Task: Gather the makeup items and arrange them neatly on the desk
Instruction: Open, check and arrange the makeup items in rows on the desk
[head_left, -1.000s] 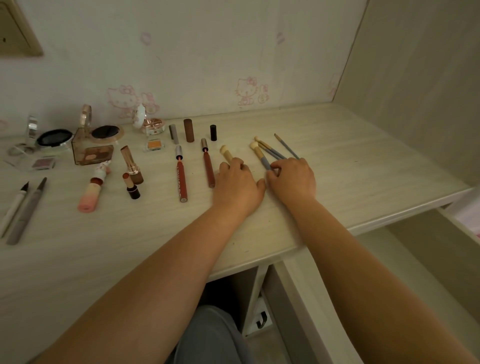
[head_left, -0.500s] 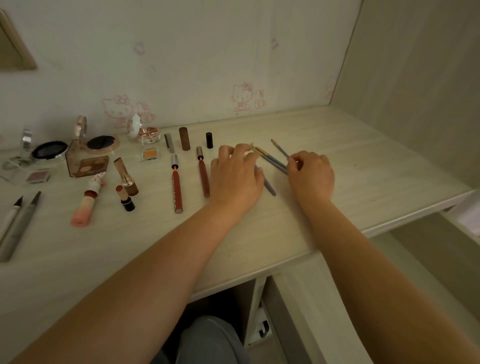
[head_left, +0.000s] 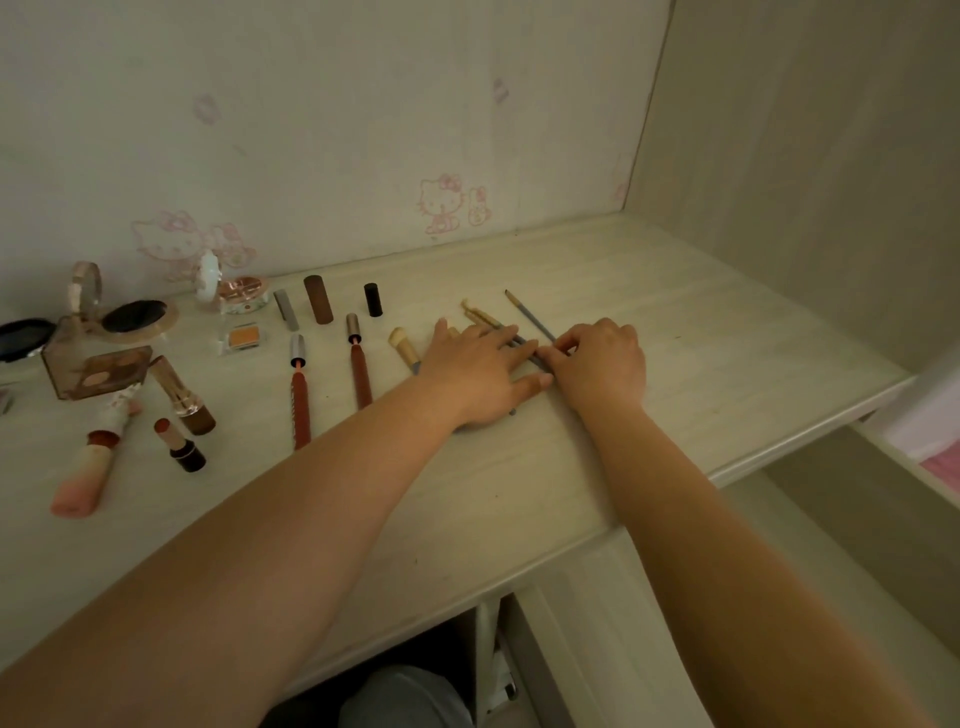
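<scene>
Several slim makeup brushes (head_left: 485, 318) with cream tips and grey handles lie on the pale desk (head_left: 675, 322). My left hand (head_left: 475, 371) rests flat on them with straight fingers and hides their middles. A thinner brush (head_left: 529, 313) lies just to the right of the bunch. My right hand (head_left: 600, 364) has curled fingers and pinches the grey handles where they come out beside my left fingertips. A stubby cream brush (head_left: 404, 345) shows to the left of my left hand.
Left of the hands lie two red lip pencils (head_left: 300, 400), three caps (head_left: 318, 300), lipsticks (head_left: 179, 395), a pink brush (head_left: 85, 473), a brown palette (head_left: 96, 371), compacts (head_left: 137, 317) and an orange eyeshadow (head_left: 243, 338). The desk's front edge runs close below my wrists.
My left hand slid right and now covers the brush handles. My right hand came back left to meet it at the handles, and the brushes lie closer together.
</scene>
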